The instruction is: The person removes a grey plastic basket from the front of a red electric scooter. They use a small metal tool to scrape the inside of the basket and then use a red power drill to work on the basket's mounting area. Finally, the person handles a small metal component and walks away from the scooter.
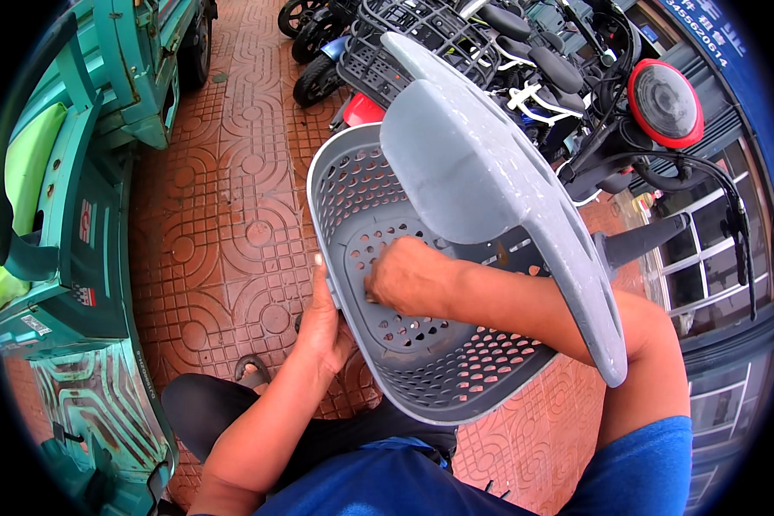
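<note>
A grey plastic scooter basket (336,228) with perforated walls is in front of me, its open side facing me. A scuffed grey lid-like panel (456,163) stands over its right part. My right hand (413,277) reaches inside the basket, under that panel's edge. Its fingers are curled against the perforated bottom, and whatever they pinch is hidden. At the basket's left edge my left hand (322,325) has its thumb up along the rim, with the other fingers curled underneath and partly out of sight.
A green cargo tricycle (103,249) stands close on the left. Several parked scooters (542,73) crowd the far side, one with a black wire basket (426,43). A red-rimmed round lamp (665,103) and cables (735,215) are to the right. Patterned red paving (219,198) lies below.
</note>
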A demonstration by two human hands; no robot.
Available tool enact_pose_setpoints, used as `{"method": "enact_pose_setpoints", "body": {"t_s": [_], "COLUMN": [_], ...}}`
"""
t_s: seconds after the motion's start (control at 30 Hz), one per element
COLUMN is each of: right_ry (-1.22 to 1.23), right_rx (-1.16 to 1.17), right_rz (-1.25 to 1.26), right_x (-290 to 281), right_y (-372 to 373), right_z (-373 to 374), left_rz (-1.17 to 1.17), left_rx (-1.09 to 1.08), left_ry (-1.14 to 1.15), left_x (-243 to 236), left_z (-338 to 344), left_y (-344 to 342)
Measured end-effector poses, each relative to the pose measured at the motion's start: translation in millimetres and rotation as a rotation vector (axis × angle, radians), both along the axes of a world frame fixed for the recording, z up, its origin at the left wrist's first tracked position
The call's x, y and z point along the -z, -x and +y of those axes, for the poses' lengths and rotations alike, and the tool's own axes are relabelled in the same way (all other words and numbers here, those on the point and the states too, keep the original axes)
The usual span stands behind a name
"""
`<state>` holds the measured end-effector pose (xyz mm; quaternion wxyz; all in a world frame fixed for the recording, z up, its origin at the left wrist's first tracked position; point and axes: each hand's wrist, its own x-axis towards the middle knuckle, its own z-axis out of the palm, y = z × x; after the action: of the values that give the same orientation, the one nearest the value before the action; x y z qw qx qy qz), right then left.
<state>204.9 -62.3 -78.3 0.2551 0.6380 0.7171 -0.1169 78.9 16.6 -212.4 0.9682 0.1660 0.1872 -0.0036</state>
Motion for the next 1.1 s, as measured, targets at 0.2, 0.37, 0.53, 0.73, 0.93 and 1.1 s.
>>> {"method": "enact_pose_setpoints", "body": {"t_s": [0.2,0.37,0.53,0.73,0.93,1.1], "right_ry": [-0.185,-0.095,0.027,-0.015,0.073,0.008], "right_rx": [0.130,0.133,0.214,0.197,0.056,-0.111], "right_rz": [0.026,0.143,0.140,0.119,-0.007,-0.080], "right_x": [-12,-17,-16,-6,-7,7], "right_y": [10,7,6,6,10,4], "right_z": [-2,-2,4,0,1,-7], "left_rz": [-0.004,-0.002,-0.002,0.085,0.080,0.092], "left_rx": [-0.013,-0.018,-0.006,-0.024,-0.013,-0.011], "left_ry": [0.000,-0.014,-0.027,-0.074,-0.067,-0.072], "left_x": [-1,-9,-15,-34,-34,-31], "left_z": [2,2,3,4,3,3], "left_y": [0,2,3,10,11,12]}}
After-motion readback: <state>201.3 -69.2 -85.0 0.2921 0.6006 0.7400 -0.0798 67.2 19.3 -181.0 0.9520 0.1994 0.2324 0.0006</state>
